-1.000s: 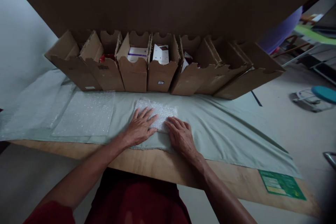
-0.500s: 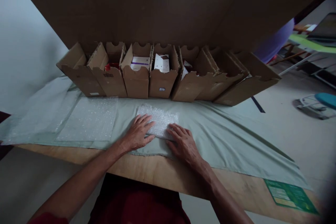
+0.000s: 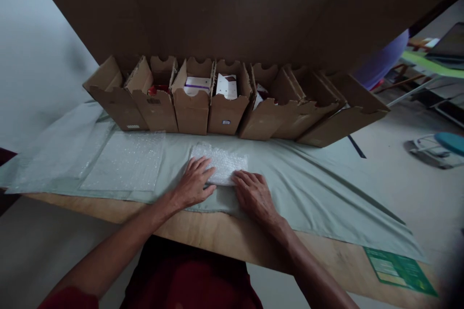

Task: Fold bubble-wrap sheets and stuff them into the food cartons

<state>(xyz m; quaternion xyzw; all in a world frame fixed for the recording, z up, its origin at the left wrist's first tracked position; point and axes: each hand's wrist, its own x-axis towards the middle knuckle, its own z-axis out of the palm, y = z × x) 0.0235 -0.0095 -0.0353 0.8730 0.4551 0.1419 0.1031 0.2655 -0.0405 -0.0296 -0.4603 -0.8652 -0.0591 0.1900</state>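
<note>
under the flat, spread fingers of both hands (image 3: 224,192) lies the bubble-wrap packet (image 3: 221,163).

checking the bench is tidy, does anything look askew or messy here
Only the cloth: its right part is creased and its front edge runs slantwise across the table. Nothing looks spilled or torn.

Dim overall; daylight from right; deep shadow above; wide-angle bending at edges.

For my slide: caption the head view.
Left hand and right hand rest on a bubble-wrap bundle on green cloth.
</note>
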